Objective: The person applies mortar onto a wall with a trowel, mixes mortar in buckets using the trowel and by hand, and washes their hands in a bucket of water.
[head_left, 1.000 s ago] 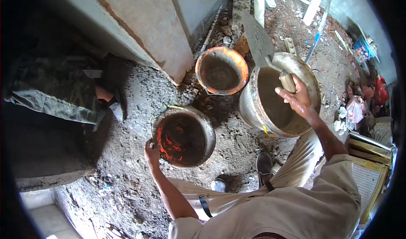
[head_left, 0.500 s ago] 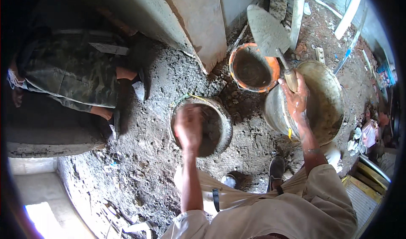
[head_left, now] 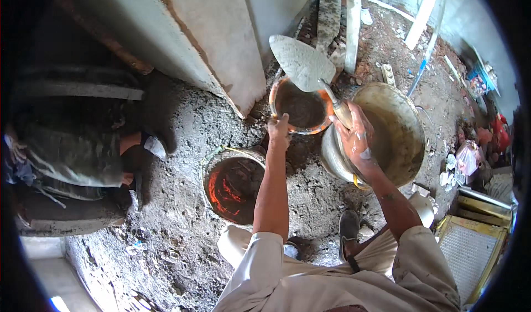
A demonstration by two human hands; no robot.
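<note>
My right hand (head_left: 355,135) is closed around the wooden handle of a pointed masonry trowel (head_left: 303,64). The trowel's broad grey blade hangs over the far side of an orange bucket (head_left: 303,130) smeared with mortar. At that bucket's near left rim, my left hand (head_left: 279,133) is closed with its fingers on the edge. Nearer to me and left stands a second mortar-caked bucket (head_left: 264,158), orange-red patches showing on its inner wall and dark material inside. A large pale tub (head_left: 416,125) stands just right of my right hand, greyish inside.
A person in camouflage clothing (head_left: 72,146) sits at the left. Beyond the buckets, a wall corner (head_left: 235,63) juts out. Boards (head_left: 352,30) lean at the back. A framed panel (head_left: 470,251) and plastic bags (head_left: 467,160) lie at the right on rough, mortar-strewn ground (head_left: 166,201).
My left hand has moved from above the near left bucket to the orange bucket's rim. The view has shifted; the trowel stays in my right hand. Orange-red patches now show inside the near bucket.
</note>
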